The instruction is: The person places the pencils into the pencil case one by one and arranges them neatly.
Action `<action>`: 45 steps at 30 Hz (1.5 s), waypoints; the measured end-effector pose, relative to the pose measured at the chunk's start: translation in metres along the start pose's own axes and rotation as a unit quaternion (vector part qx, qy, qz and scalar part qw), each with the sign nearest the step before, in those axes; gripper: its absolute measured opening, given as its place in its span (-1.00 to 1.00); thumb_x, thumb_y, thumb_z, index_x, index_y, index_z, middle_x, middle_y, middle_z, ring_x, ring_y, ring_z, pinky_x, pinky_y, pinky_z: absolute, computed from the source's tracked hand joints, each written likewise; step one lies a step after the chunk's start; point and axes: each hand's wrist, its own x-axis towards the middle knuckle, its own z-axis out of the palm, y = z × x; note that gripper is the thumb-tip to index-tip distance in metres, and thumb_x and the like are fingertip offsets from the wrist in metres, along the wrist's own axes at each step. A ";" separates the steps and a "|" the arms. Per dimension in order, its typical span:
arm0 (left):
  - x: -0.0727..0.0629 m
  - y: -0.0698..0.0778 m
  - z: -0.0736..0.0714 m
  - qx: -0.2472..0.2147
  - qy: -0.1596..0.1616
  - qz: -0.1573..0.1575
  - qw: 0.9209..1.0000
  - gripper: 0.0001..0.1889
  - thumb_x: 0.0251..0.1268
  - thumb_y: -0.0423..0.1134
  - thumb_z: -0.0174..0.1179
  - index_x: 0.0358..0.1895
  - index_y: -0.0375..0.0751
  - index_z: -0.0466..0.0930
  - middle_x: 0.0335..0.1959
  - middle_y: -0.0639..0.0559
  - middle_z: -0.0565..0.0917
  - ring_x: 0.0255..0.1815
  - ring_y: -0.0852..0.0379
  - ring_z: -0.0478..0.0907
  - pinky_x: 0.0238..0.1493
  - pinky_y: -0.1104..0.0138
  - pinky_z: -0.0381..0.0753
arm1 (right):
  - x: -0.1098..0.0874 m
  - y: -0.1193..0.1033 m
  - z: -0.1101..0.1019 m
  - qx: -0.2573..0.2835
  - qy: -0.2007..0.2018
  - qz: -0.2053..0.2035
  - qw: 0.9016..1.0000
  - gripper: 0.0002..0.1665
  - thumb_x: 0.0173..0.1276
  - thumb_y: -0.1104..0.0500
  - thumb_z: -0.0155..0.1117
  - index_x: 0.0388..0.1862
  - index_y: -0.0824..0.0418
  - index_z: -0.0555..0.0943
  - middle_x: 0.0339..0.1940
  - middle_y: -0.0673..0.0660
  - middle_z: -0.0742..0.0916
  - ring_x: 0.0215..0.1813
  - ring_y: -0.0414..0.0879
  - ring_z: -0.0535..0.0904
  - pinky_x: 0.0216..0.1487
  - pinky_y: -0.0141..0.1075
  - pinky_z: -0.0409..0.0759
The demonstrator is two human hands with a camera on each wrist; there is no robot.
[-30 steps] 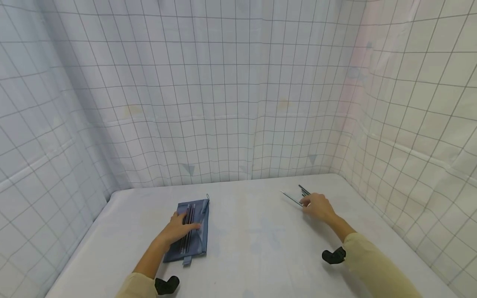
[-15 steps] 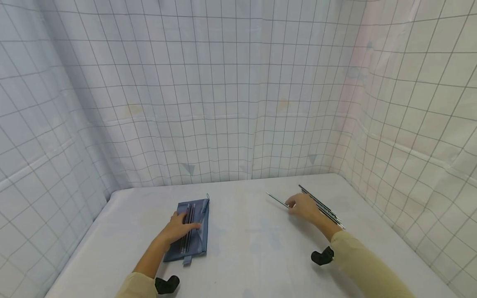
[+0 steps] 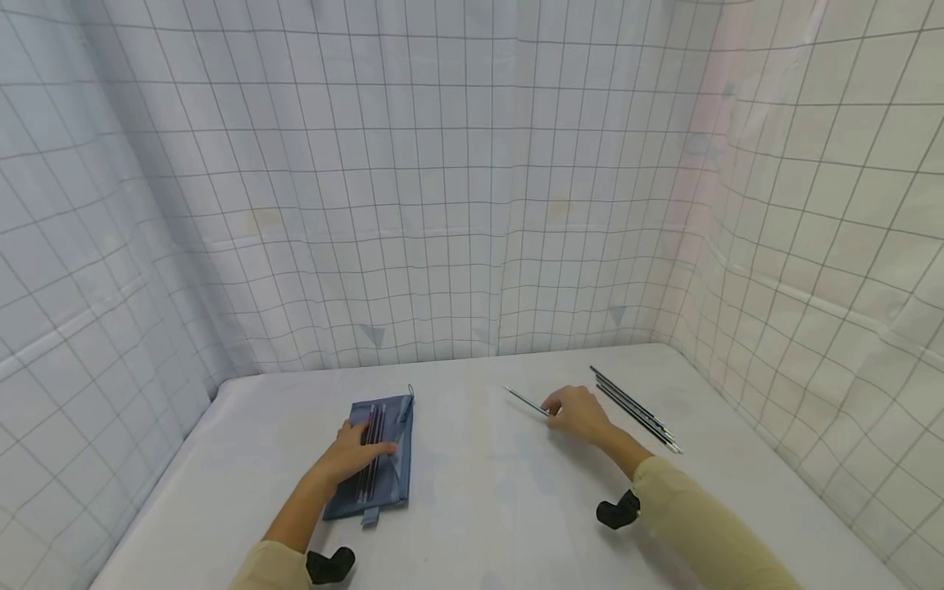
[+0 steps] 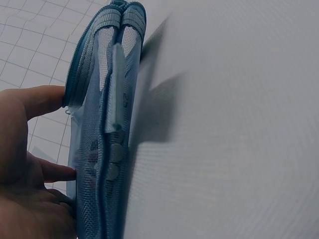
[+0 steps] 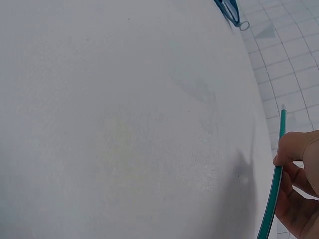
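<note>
A blue mesh zip pouch [image 3: 401,483] lies flat on the table at the left, with several slim dark sticks [image 3: 366,483] along its upper face. My left hand [image 3: 347,457] rests on the pouch with thumb and fingers spread. Its thumb [image 4: 47,101] touches near the zip edge in the left wrist view. My right hand [image 3: 578,414] is right of the middle, pinching a slim green pen refill [image 5: 271,199] between thumb and fingers. The pale tip of the refill points away from the hand, toward the left in the head view.
Several more slim dark sticks [image 3: 636,410] lie in a slanted bundle right of my right hand. A white cloth covers the table [image 3: 479,500]. Grid-patterned curtains [image 3: 457,205] hang behind it and on both sides.
My right hand has moved left with the pinched pen refill, away from the bundle, which now shows fully. The left hand and the pouch have stayed in place.
</note>
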 end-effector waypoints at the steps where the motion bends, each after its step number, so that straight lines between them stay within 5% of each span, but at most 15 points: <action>1: 0.000 0.000 0.000 0.000 0.000 0.000 1.000 0.05 0.40 0.15 0.27 0.57 -0.58 -0.06 0.56 -0.64 -0.31 0.51 -0.70 -0.27 0.36 -0.50 -0.05 | 0.001 -0.001 0.002 0.001 -0.001 -0.001 1.000 -0.80 0.15 0.31 0.50 -0.21 0.20 0.83 -0.40 -0.04 0.74 -0.37 -0.18 0.56 -0.34 -0.26 0.56; 26: 0.001 0.002 0.000 -0.007 -0.005 -0.007 1.000 0.04 0.40 0.14 0.27 0.58 -0.57 -0.04 0.57 -0.63 -0.30 0.52 -0.68 -0.25 0.36 -0.49 -0.02 | 0.022 -0.078 0.045 0.027 -0.049 -0.062 0.996 -0.77 0.16 0.30 0.50 -0.17 0.22 0.83 -0.42 -0.09 0.74 -0.37 -0.21 0.56 -0.30 -0.29 0.59; 45: 0.003 0.002 0.000 -0.010 -0.001 -0.008 1.000 0.04 0.39 0.14 0.27 0.58 -0.57 -0.04 0.58 -0.62 -0.32 0.53 -0.67 -0.26 0.38 -0.48 -0.05 | 0.040 -0.139 0.078 0.033 -0.051 -0.014 0.998 -0.84 0.12 0.23 0.56 -0.28 0.15 0.84 -0.37 -0.07 0.77 -0.39 -0.20 0.59 -0.37 -0.31 0.60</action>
